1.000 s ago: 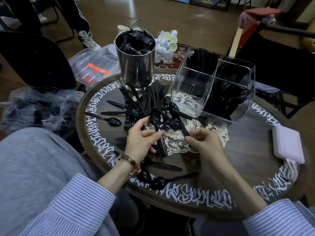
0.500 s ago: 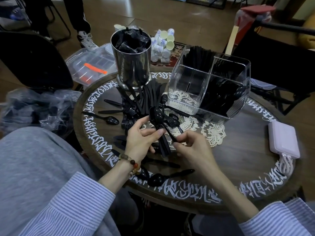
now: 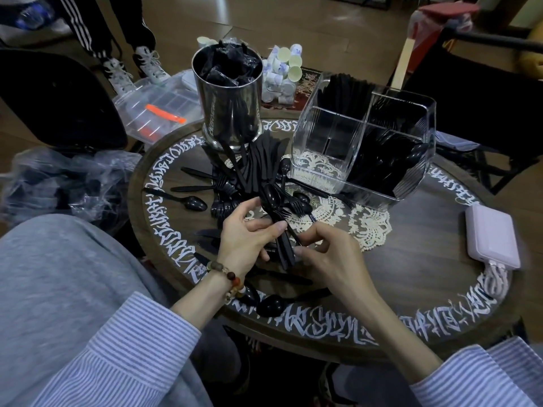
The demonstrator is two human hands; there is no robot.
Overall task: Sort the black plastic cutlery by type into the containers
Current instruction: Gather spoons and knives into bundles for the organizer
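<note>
My left hand [image 3: 246, 237] grips a bundle of black spoons [image 3: 277, 221] by the handles, bowls pointing up and away. My right hand [image 3: 329, 257] pinches a thin black handle at the bundle's lower right side. Loose black cutlery [image 3: 235, 177] lies heaped on the round table between a steel cylinder [image 3: 232, 113] and a clear divided container [image 3: 361, 139]. The clear container's right compartments hold black cutlery; its near-left compartment looks bare. A single spoon [image 3: 188, 201] lies to the left, and another spoon [image 3: 273, 305] near the front edge.
The round wooden table [image 3: 411, 259] carries white lettering on its rim and a lace doily [image 3: 367, 227]. A pink power bank [image 3: 493, 239] lies at the right. Plastic bags, a clear box and paper cups [image 3: 282, 74] sit beyond the table. A person's legs stand at the back.
My right hand has moved left from the doily to the bundle in my left hand and now pinches a handle there. The left hand keeps its hold.
</note>
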